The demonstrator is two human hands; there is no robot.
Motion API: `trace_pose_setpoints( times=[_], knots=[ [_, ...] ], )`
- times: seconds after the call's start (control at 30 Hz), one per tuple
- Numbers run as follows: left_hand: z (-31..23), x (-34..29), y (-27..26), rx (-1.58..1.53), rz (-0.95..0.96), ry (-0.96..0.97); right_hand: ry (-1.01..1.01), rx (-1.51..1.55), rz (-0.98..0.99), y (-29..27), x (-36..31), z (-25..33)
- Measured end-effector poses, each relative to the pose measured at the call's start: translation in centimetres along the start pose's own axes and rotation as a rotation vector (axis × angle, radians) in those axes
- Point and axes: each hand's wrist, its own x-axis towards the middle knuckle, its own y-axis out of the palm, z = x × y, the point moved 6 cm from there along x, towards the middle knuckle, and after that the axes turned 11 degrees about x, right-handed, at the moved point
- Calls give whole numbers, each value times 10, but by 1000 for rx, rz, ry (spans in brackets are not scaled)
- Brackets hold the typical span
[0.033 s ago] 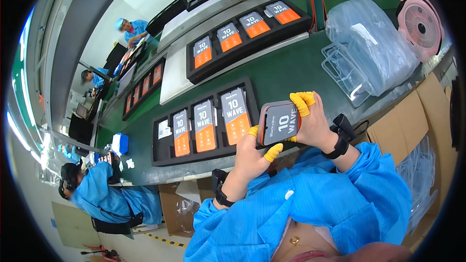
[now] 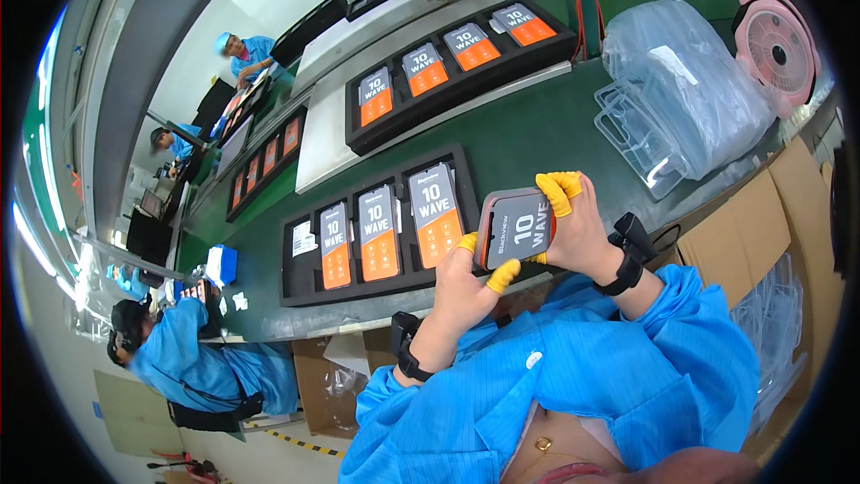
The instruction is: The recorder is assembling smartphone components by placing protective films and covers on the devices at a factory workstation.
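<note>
Both hands were clamped on one phone (image 2: 518, 229): the left hand (image 2: 466, 291) held its lower left edge between yellow-capped fingertips (image 2: 503, 276), and the right hand (image 2: 580, 231) closed over its right end, a yellow-capped finger (image 2: 557, 194) curled over the top corner. The phone sat tilted, screen up, lifted above the near edge of the green desk (image 2: 537, 130), just to the right of a black tray (image 2: 300, 291). That tray carried three more phones (image 2: 380, 233) with orange-and-white screen labels, lying side by side in their slots. A second black tray (image 2: 358, 139) with similar phones lay farther back. To the right were a heap of clear plastic bags (image 2: 690, 81), clear plastic trays (image 2: 632, 130) and a pink fan (image 2: 778, 45). Both wrists wore black straps (image 2: 630, 255) below blue sleeves (image 2: 681, 350).
</note>
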Motion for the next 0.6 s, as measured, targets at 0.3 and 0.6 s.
trace_pose_setpoints(
  times=[0.3,0.6],
  knots=[
    [45,-8,-4,6,-119,-328,204,140,329,13,9,-15],
    [76,-27,8,-419,476,-184,677,1045,353,32,6,-7]
  ],
)
